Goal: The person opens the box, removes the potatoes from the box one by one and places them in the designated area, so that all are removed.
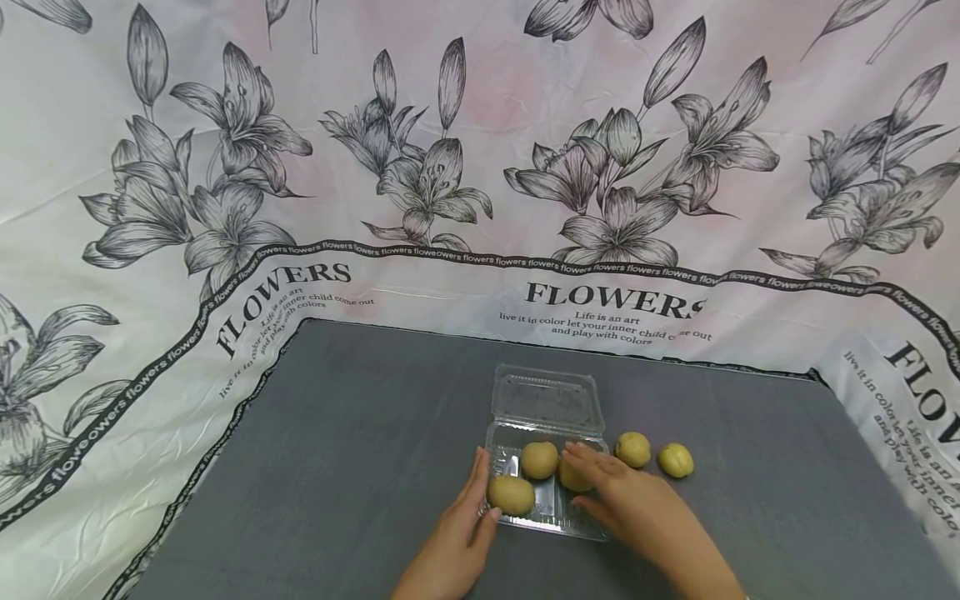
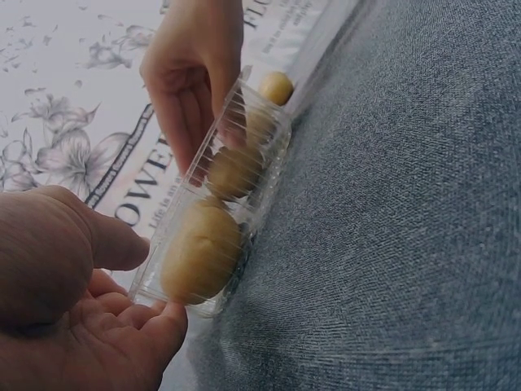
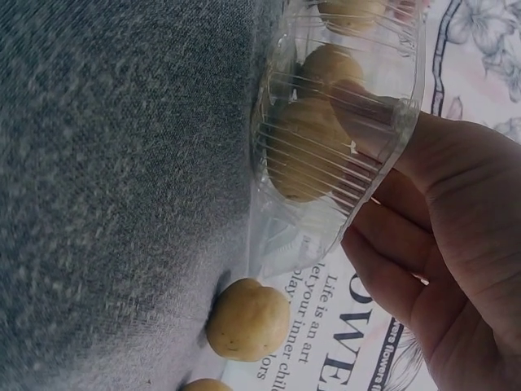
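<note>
A clear plastic clamshell box [image 1: 551,521] lies on the dark table with its lid folded back, holding three potatoes. One potato [image 1: 512,496] sits at its front left, another potato [image 1: 539,460] farther back. My right hand [image 1: 618,492] reaches into the right side, thumb and fingers about a third potato [image 3: 305,151], which they partly cover. Against the box's left side rests my left hand [image 1: 457,525], fingers stretched along the wall and thumb by the front corner. In the left wrist view, the left fingertips [image 2: 167,322] touch the box's end.
Two loose potatoes, one nearer [image 1: 633,449] and one farther right [image 1: 676,460], lie on the grey table [image 1: 360,450] to the right of the box. The box's open lid [image 1: 547,398] stretches toward the back. A flower-printed cloth [image 1: 450,275] hangs behind the table and along its sides.
</note>
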